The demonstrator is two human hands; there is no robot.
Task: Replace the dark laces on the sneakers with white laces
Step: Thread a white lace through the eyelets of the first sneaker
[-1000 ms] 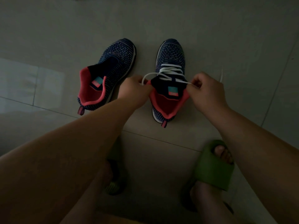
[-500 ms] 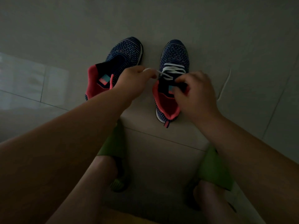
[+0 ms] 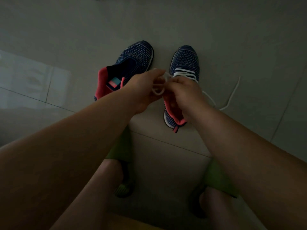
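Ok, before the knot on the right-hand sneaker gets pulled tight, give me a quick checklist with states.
1. White lace threaded across the right sneaker: ok, crossings visible near the toe.
2. Both hands on the lace ends: ok, left hand and right hand pinch loops above the tongue.
3. Loops crossed correctly for a bow: cannot tell, blurred and hidden by fingers.
4. Free lace tail clear of snags: ok, lying loose on the floor.
5. Left sneaker laced: not ok, no lace visible.
6. Dark laces removed: ok, none seen on either shoe.
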